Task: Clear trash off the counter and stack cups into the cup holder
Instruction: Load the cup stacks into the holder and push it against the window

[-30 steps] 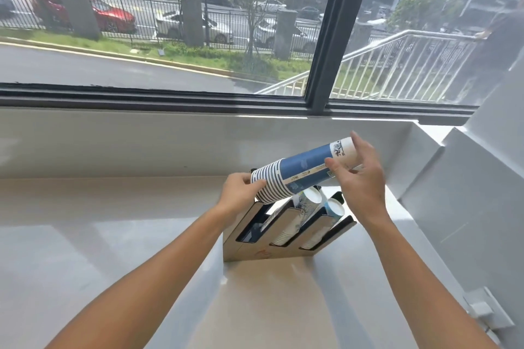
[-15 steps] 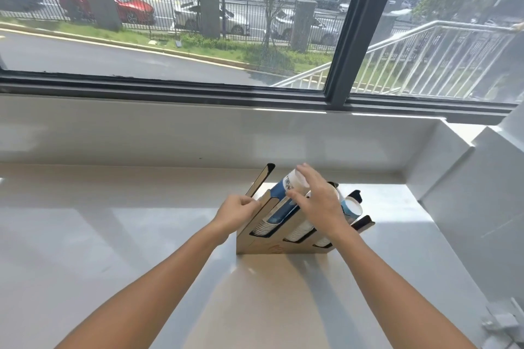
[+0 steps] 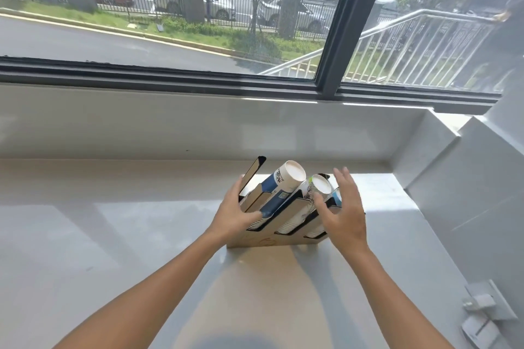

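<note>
The blue stack (image 3: 279, 191) of nested paper cups lay tilted in the left slot of the holder (image 3: 256, 241), its closed white base pointing up and away toward the window, its rims down near the front. It looked light and thin-walled: likely easy to crush if squeezed across the middle, and liable to telescope apart if pulled by one end. The safer hold would be around the barrel with a loose, wide wrap, or a push on the flat base to seat it deeper.

A second stack (image 3: 309, 201), paler and printed, lay in the middle slot beside it, and a third showed only as a blue-and-white sliver, mostly hidden behind the right hand (image 3: 341, 214). The holder seemed to be stiff board with dark dividers; being light, it would probably slide on the smooth table (image 3: 113, 235) if bumped.

The left hand (image 3: 235, 214) rested at the holder's left side, fingers spread and laid over the lower end of the blue stack, touching but not clenched on it. The right hand was open, fingers fanned, held in front of the holder's right end; whether it touched the cups could not be told. Neither hand gripped anything.

No trash showed on the table, and all visible cups sat in slots.
</note>
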